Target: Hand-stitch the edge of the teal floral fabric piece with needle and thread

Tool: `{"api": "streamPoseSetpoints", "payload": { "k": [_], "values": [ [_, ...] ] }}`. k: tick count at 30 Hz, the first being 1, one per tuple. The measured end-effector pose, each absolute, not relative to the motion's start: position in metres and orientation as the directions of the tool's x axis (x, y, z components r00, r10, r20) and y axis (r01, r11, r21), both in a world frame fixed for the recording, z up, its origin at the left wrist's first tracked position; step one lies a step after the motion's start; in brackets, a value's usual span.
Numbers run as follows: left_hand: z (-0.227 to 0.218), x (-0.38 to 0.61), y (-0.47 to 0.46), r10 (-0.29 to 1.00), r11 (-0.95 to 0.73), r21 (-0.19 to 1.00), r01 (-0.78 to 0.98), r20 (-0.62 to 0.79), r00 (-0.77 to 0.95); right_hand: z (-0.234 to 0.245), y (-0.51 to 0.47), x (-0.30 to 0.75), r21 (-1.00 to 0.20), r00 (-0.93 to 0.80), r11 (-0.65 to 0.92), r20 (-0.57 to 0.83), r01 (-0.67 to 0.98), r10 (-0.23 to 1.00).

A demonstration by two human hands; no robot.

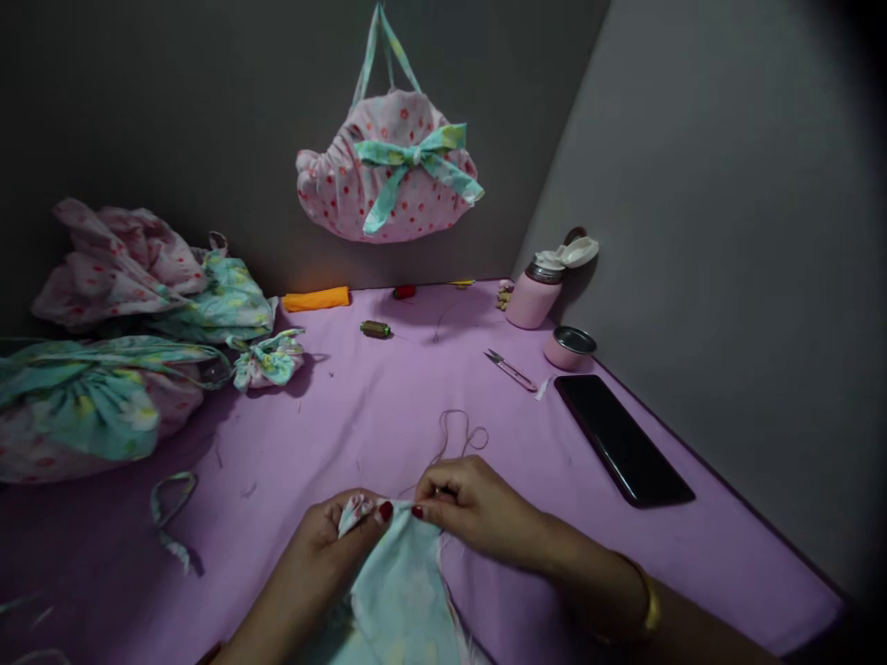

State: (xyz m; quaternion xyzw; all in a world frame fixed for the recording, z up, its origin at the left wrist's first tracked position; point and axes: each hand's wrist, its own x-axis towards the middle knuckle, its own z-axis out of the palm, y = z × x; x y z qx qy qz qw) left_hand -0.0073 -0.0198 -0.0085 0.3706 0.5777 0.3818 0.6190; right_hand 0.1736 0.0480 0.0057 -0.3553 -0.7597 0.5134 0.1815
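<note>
Pinched cloth (406, 582) by top edge at bottom centre of frame, between thumb and fingers of left hand (333, 536) and right hand (478, 513). Had thread (454, 411) in loose loops just above; probably risked knotting if tugged, or puckering from uneven pull.

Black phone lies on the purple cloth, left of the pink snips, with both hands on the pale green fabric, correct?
Not quite: the head view shows the black phone to the right of the pink snips, not the left. It does lie on the purple cloth, and the left hand and right hand are both on the pale green fabric.
</note>
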Motion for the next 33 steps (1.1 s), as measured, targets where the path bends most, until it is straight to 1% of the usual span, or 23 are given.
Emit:
{"api": "streamPoseSetpoints", "payload": {
  "k": [4, 9, 12, 14, 16, 19, 24, 33],
  "values": [
    [-0.009, -0.007, -0.019, 0.892, 0.451, 0.890, -0.063, -0.451, 0.012, 0.005, 0.049, 0.174, -0.883, -0.654, 0.250, -0.082, 0.398, 0.752],
    [-0.003, -0.004, -0.019, 0.894, 0.445, 0.893, -0.075, -0.447, -0.020, 0.008, 0.046, 0.176, -0.860, -0.608, 0.333, 0.034, 0.387, 0.793],
    [-0.003, -0.005, -0.020, 0.888, 0.459, 0.885, -0.085, -0.460, -0.002, 0.009, 0.041, 0.177, -0.873, -0.598, 0.312, 0.029, 0.375, 0.801],
    [-0.005, -0.006, -0.021, 0.890, 0.456, 0.886, -0.088, -0.456, 0.012, 0.007, 0.039, 0.177, -0.880, -0.610, 0.289, -0.002, 0.378, 0.793],
    [-0.007, -0.007, -0.021, 0.893, 0.449, 0.888, -0.095, -0.450, 0.016, 0.006, 0.037, 0.177, -0.868, -0.635, 0.315, -0.002, 0.385, 0.773],
    [-0.008, -0.007, -0.021, 0.895, 0.445, 0.889, -0.109, -0.447, 0.013, 0.006, 0.036, 0.176, -0.838, -0.665, 0.387, 0.039, 0.385, 0.746],
    [-0.006, -0.007, -0.020, 0.899, 0.438, 0.890, -0.125, -0.438, 0.027, 0.006, 0.035, 0.174, -0.817, -0.737, 0.474, 0.092, 0.328, 0.669],
    [-0.003, -0.006, -0.020, 0.891, 0.452, 0.881, -0.141, -0.453, 0.029, 0.001, 0.033, 0.173, -0.853, -0.721, 0.439, 0.114, 0.281, 0.683]
  ]
}}
